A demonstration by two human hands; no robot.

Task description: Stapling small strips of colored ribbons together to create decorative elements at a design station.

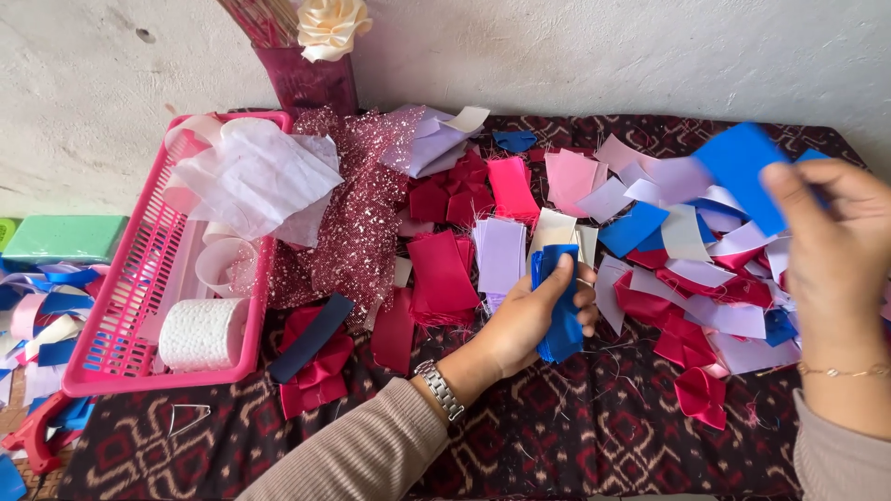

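A stack of blue ribbon pieces is gripped in the left hand, fingers wrapped closed round it; the stack's long axis runs nearly upright in view, its top end pointing toward the wall. A single blue ribbon piece is pinched in the right hand and held raised above the scattered ribbon pieces, tilted, its long axis slanting down to the right. A pink basket is seen well apart on the left of the patterned cloth
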